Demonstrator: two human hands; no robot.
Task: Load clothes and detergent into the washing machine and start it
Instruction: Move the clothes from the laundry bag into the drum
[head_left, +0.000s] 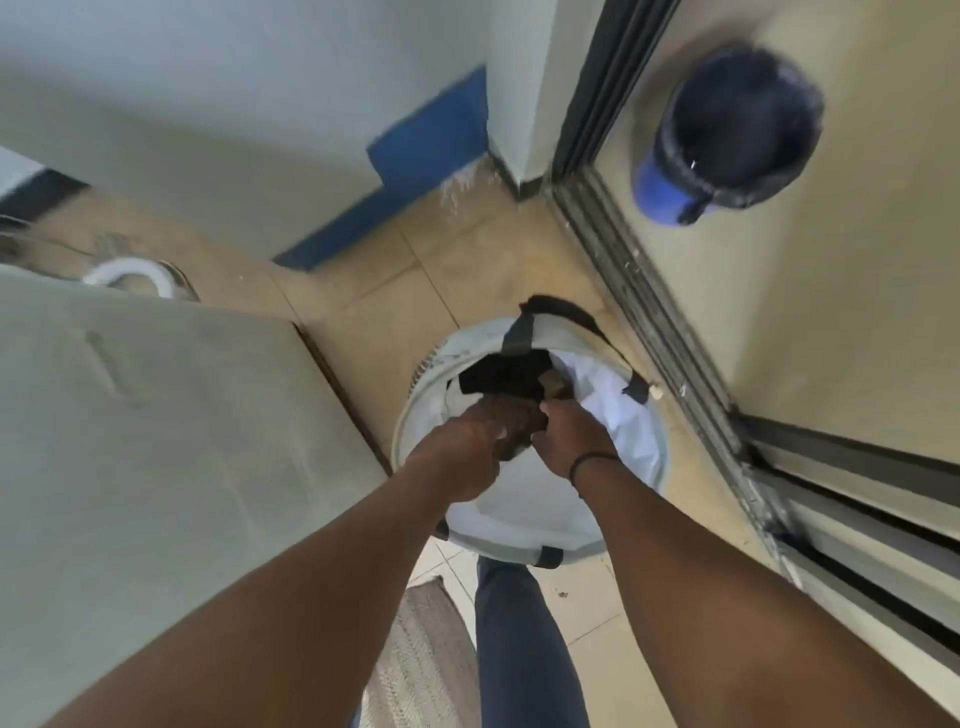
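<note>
A round white laundry basket (618, 395) with dark straps stands on the tiled floor below me. Inside lie a black garment (506, 376) and a brownish garment (517, 421). Both my hands reach down into the basket. My left hand (470, 441) grips the brownish garment, and my right hand (571, 436), with a black band on its wrist, grips the same bundle of cloth beside it. The image is blurred, so fingers are hard to make out. The washing machine's white top (156, 441) fills the left side.
A sliding-door track (670, 332) runs diagonally at the right. A blue bin with a black liner (727, 135) stands beyond it. A white hose coil (135, 275) lies behind the machine. A grey mat (421, 654) and my leg in blue trousers (519, 649) are below.
</note>
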